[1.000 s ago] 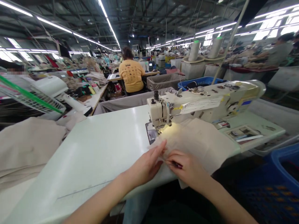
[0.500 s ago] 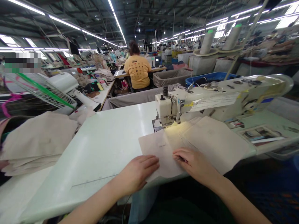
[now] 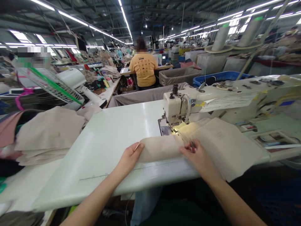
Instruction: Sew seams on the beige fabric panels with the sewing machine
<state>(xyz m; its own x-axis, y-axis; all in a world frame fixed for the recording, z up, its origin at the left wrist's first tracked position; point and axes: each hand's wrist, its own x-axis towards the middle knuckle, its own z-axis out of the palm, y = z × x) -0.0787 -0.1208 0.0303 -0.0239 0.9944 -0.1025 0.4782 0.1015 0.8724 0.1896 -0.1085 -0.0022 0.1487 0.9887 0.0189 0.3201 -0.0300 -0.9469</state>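
Note:
My left hand (image 3: 132, 156) pinches the left edge of a beige fabric piece (image 3: 160, 147) between thumb and fingers. The piece is folded over and lies on the table in front of the sewing machine (image 3: 175, 110). My right hand (image 3: 197, 156) is closed at the right edge of this piece. A small metal tool, which looks like thread snips (image 3: 193, 146), is tucked in its fingers, mostly hidden. Right of that hand a larger beige fabric panel (image 3: 231, 146) spreads beside the machine. The machine's lamp lights the needle area, just behind the folded piece.
A stack of beige fabric pieces (image 3: 49, 135) lies at the left, near a white fan (image 3: 70, 78). Thread cones (image 3: 221, 37) stand behind the machine. A person in a yellow shirt (image 3: 144, 70) sits ahead, beyond a grey cloth bin (image 3: 145, 95). The table's front edge (image 3: 113, 191) is close to me.
The small fabric piece has been folded over and its near edge lifted off the table front. My left hand has moved left and up to its edge; my right hand has shifted slightly right.

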